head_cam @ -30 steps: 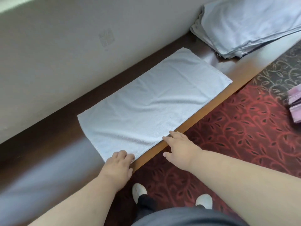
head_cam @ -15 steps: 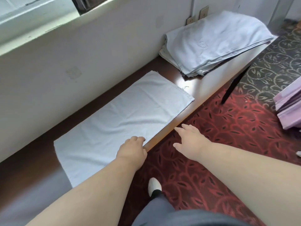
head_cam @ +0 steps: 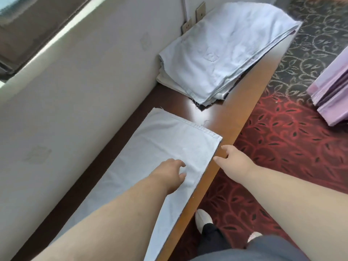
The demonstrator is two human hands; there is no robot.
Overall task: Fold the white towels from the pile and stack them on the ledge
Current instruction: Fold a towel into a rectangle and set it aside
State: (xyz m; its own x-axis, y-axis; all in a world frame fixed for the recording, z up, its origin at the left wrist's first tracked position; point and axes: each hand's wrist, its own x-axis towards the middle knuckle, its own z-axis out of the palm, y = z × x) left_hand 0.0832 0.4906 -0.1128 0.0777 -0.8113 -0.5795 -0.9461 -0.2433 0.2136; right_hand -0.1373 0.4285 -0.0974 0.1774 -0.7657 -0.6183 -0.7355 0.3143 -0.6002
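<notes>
Head view: a white towel (head_cam: 169, 146) lies flat along the dark wooden ledge (head_cam: 243, 113), its long side at the ledge's front edge, its hemmed short end toward the pile (head_cam: 222, 49) of white towels farther along the ledge by the wall (head_cam: 79, 87). Left hand (head_cam: 169, 174) rests on the towel near that front edge, fingers loosely bent, gripping nothing. Right hand (head_cam: 233, 159) is just beside the towel's near corner at the ledge's edge, fingers spread and relaxed, empty. Below lies red patterned carpet (head_cam: 282, 147); purple fabric (head_cam: 333, 91) sits at right
</notes>
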